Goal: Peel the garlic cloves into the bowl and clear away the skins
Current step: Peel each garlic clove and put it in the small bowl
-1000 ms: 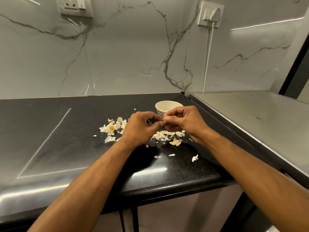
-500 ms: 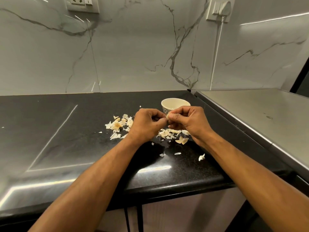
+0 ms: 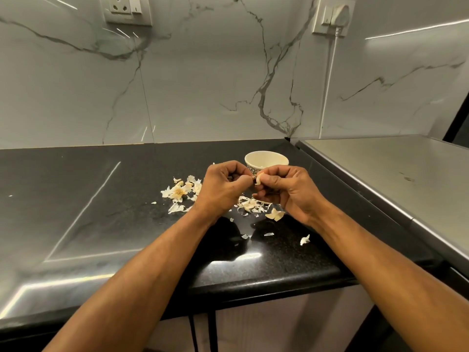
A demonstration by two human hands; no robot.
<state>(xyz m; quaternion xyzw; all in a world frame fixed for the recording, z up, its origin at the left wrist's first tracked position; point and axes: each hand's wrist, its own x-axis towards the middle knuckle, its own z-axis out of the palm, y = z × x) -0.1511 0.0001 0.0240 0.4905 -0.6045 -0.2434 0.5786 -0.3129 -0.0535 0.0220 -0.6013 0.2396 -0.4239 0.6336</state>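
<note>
A pale garlic clove (image 3: 258, 179) is pinched between the thumb and fingers of my right hand (image 3: 289, 191). My left hand (image 3: 223, 188) sits right beside it, its curled fingertips pinching at the clove's left end. Both hands hover over the black counter (image 3: 101, 212), just in front of a small cream bowl (image 3: 266, 160) with a patterned outside. Loose garlic skins (image 3: 250, 205) lie under the hands, and another heap of skins (image 3: 181, 193) lies to the left. What the bowl holds is hidden from here.
A steel appliance top (image 3: 393, 179) adjoins the counter on the right. The marble wall behind carries a socket (image 3: 127, 8) and a plugged-in white cord (image 3: 330, 80). A few skin flakes (image 3: 304, 240) lie near the counter's front edge.
My hands have drawn slightly apart, and the pale clove now shows between the fingertips. The view shifted a little; bowl and skins stay put.
</note>
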